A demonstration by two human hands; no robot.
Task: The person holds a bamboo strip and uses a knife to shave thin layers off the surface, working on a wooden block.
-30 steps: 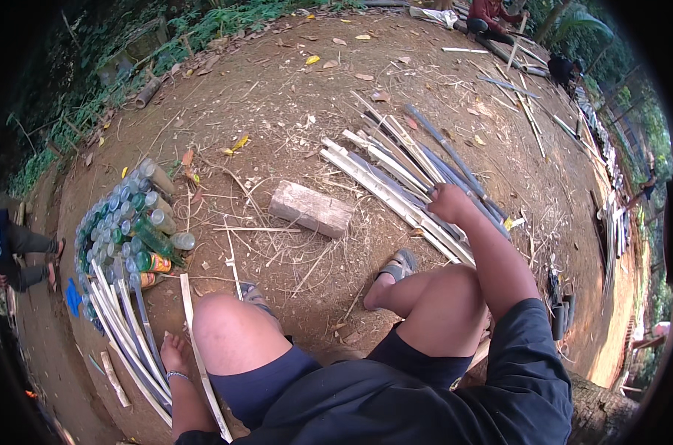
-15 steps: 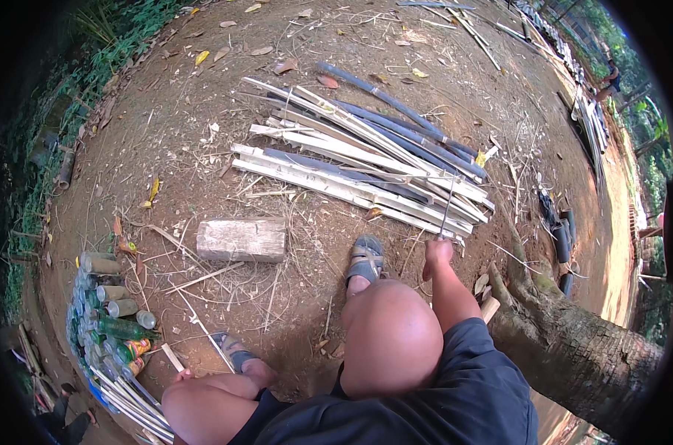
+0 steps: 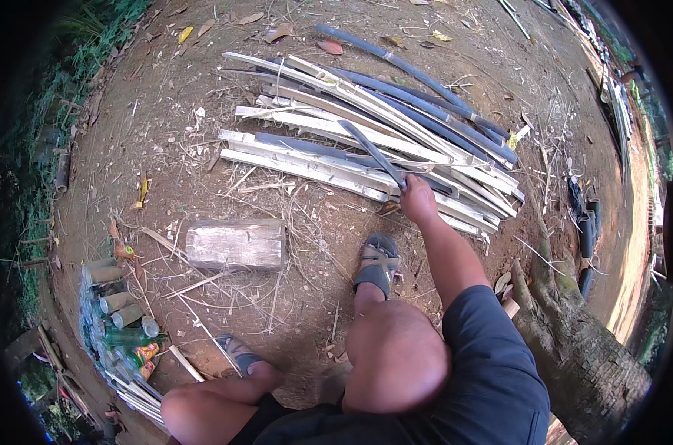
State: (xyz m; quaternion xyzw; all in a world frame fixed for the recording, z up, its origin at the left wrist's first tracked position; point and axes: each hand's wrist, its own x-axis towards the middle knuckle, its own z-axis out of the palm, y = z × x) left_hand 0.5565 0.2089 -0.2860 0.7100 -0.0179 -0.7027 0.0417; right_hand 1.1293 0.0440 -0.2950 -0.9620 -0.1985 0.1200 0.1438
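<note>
My right hand is closed round the handle of a machete. Its long, narrow blade points up and left over a pile of split bamboo, pale on the inner faces. Whether the blade touches the strips I cannot tell. Behind my left knee, my left hand is hidden. A pale bamboo strip sticks out from beside that knee.
A squared wood block lies on the dirt left of my right foot. Dark bamboo poles lie along the pile's far side. Bottles are heaped at the left, and a thick tree trunk slants at the right.
My right hand has moved forward and slightly left with the machete, whose blade has swung leftward over the pile. My left hand has gone out of sight behind the knee.
</note>
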